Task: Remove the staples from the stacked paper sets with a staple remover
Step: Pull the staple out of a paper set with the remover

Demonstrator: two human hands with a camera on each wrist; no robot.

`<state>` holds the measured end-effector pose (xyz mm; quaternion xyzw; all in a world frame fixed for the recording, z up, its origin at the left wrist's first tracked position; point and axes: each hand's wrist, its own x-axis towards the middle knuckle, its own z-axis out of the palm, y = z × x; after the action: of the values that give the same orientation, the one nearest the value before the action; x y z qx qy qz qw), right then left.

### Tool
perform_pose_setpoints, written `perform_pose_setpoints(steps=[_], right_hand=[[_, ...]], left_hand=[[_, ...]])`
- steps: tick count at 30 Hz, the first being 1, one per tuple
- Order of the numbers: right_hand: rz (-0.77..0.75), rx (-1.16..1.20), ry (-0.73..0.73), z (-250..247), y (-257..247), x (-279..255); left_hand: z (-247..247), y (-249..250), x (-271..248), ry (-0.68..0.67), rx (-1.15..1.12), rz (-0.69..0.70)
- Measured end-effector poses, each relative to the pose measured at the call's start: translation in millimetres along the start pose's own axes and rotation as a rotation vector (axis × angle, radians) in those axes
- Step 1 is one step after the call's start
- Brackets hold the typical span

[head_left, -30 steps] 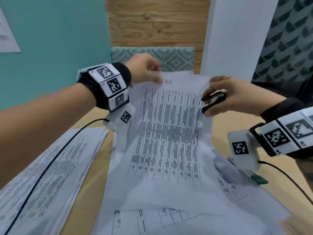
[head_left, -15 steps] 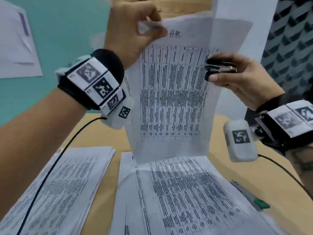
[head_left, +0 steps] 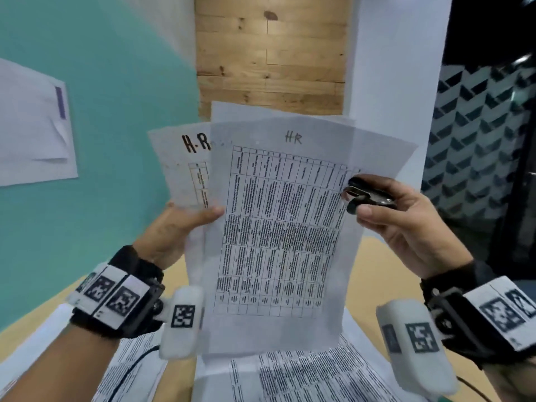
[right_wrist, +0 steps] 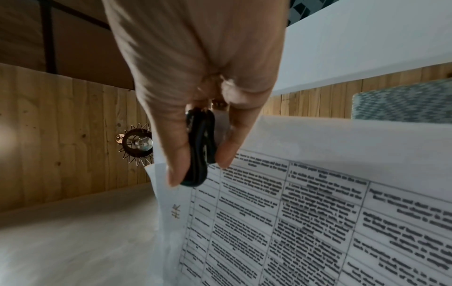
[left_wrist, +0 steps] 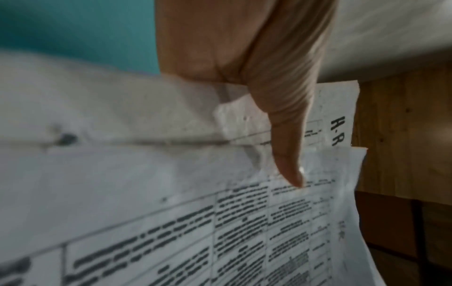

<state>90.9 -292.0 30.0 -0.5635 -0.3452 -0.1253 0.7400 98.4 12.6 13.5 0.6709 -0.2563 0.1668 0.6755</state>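
I hold a set of printed table sheets [head_left: 278, 227] upright in the air, fanned so that a back sheet marked "H-R" [head_left: 188, 166] shows at the left. My left hand [head_left: 185, 224] grips their left edge, thumb [left_wrist: 288, 164] pressed on the front sheet [left_wrist: 220, 232]. My right hand [head_left: 385, 216] pinches a black staple remover [head_left: 365, 195] between thumb and fingers at the sheets' right edge. In the right wrist view the remover [right_wrist: 200, 152] lies against the front sheet [right_wrist: 305, 222]. No staple is visible.
More printed paper sets lie on the wooden table below: one pile [head_left: 304, 378] under the held sheets and another [head_left: 127, 369] at the lower left. A cable [head_left: 130, 369] crosses the left pile. A white pillar [head_left: 391, 68] and wood-panelled wall [head_left: 269, 53] stand behind.
The sheets have come fully off the table and fanned apart. My left hand dropped from the top corner to the left edge. My right hand kept the remover at the right edge.
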Motion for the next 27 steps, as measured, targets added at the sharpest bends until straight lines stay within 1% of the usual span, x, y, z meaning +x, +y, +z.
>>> perform_pose_setpoints(steps=[1, 3, 5, 7, 10, 12, 14, 16, 19, 21, 23, 24, 27], right_hand=[[0.001, 0.010, 0.000, -1, 1, 1], [-0.005, 0.023, -0.005, -3, 1, 5], [-0.024, 0.027, -0.019, -5, -2, 10], [-0.063, 0.023, -0.034, -5, -7, 16], [-0.140, -0.012, -0.070, -3, -19, 19], [-0.152, -0.027, -0.116, -6, -24, 13], [-0.108, -0.055, -0.164, -12, -24, 1], [0.003, -0.086, -0.186, -19, -17, -14], [0.205, -0.115, -0.225, -26, -7, -34], [0.291, -0.089, -0.230, -24, -2, -40], [0.334, -0.049, -0.224, -21, -2, -40], [0.346, -0.032, -0.215, -20, -2, -39], [0.348, -0.004, -0.215, -24, -9, -36]], left_hand=[[0, -3, 3, -0.026, 0.002, -0.002], [1, -4, 10, -0.033, 0.029, 0.017], [2, -5, 18, -0.016, 0.012, 0.033], [4, -2, 26, 0.028, 0.003, 0.000], [4, 9, 34, 0.059, 0.148, 0.004], [2, 13, 33, 0.025, 0.159, 0.055], [-3, 10, 26, -0.073, 0.061, 0.084], [-10, 0, 14, -0.140, -0.026, 0.078], [-18, -14, -8, -0.173, -0.094, 0.004], [-19, -18, -20, -0.196, -0.090, -0.060], [-17, -19, -28, -0.220, -0.048, -0.110], [-17, -18, -31, -0.207, -0.043, -0.130], [-23, -13, -34, -0.183, -0.047, -0.116]])
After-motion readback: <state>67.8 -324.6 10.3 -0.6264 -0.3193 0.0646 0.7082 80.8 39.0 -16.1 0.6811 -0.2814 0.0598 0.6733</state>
